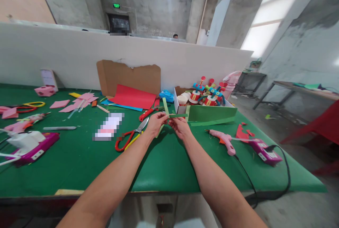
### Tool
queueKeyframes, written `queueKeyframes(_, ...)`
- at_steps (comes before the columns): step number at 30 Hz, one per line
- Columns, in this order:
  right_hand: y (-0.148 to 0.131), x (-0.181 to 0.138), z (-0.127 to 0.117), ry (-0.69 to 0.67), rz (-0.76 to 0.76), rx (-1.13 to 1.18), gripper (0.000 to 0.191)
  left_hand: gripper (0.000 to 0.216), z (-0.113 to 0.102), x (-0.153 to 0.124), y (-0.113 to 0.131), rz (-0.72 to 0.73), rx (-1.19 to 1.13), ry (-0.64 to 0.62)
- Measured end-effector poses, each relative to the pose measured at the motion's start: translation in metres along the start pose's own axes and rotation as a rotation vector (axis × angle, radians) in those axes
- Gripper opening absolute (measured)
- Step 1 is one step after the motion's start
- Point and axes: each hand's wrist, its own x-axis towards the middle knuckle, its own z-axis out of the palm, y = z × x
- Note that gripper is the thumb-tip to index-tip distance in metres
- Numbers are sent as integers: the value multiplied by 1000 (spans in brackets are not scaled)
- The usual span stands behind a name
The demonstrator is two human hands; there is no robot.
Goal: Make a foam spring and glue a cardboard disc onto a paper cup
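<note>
Both my hands meet above the table's middle, fingers pinched. My left hand [156, 123] grips a light green paper strip [165, 105] that sticks up above the fingers, with a green end also hanging below them. Between the fingertips of my right hand [180, 126] is a darker green paper strip [180, 115], lying crosswise and pointing right. The two strips cross or touch at the fingertips; whether they are joined is hidden. Beside my left wrist lie scissors [129, 137] with red and yellow handles. Just behind the hands is a red-handled tool [145, 114].
A box [212, 113] with a green front holds paper-cup figures [210, 100]. On the right lie a pink glue gun [222, 139] and a purple power strip [265, 152] with a cord. Another power strip [39, 147] sits left. Red paper [132, 96] leans near cardboard [127, 76].
</note>
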Motion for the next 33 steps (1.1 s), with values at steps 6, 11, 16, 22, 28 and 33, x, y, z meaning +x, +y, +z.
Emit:
queueKeyframes(6,-3,-3,0,-33,-10,-18,29,40,0,0,0,27,36,14)
queueKeyframes(11,-1,-2,1,-25,-32,-62,32,39,1,-1,2,57,94,15)
queueKeyframes(16,-1,-2,1,-15,-61,-82,36,38,3,-3,3,53,95,36)
queueKeyframes(22,-1,-3,1,-21,-91,-130,36,40,-1,-2,2,55,98,25)
queueKeyframes(28,1,-1,2,15,-128,-155,33,40,-3,-2,0,16,19,-3)
queueKeyframes(33,1,1,1,56,-141,-174,31,41,-5,-1,-2,-20,24,-36)
